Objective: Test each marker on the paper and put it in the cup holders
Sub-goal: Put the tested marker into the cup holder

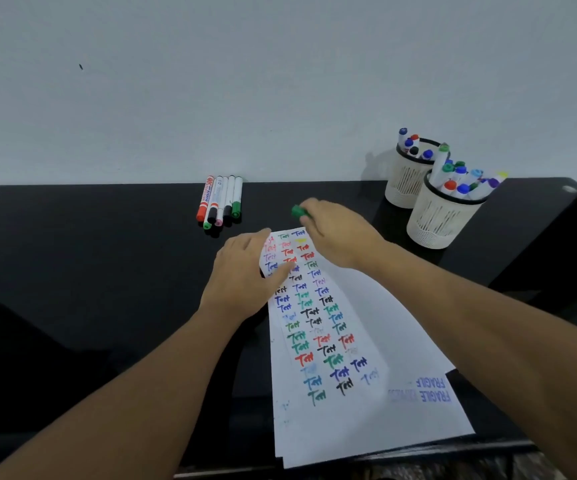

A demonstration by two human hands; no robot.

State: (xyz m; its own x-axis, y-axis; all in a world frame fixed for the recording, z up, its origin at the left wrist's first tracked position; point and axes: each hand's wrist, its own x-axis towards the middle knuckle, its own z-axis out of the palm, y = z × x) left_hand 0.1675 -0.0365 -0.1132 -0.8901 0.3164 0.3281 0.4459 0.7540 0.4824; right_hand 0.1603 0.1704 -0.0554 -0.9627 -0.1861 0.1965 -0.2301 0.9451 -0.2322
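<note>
Green marker (300,212) is pinched in my right hand (335,233), above the paper's (366,420) top edge; cups (436,230) stand at 2 o'clock. Light, stiff, smooth plastic, probably slippery: I would hold it mid-barrel. My left hand (245,271) lies flat, fingers straight, pressing the thin, easily shifted sheet. Five markers (219,200) wait at 11 o'clock.

We see the paper (356,393) lying on the table (89,237), its far end under both hands; a row of markers (219,200) lies behind and to its left, and two cup holders (443,220) holding markers stand at back right, one before the other
</note>
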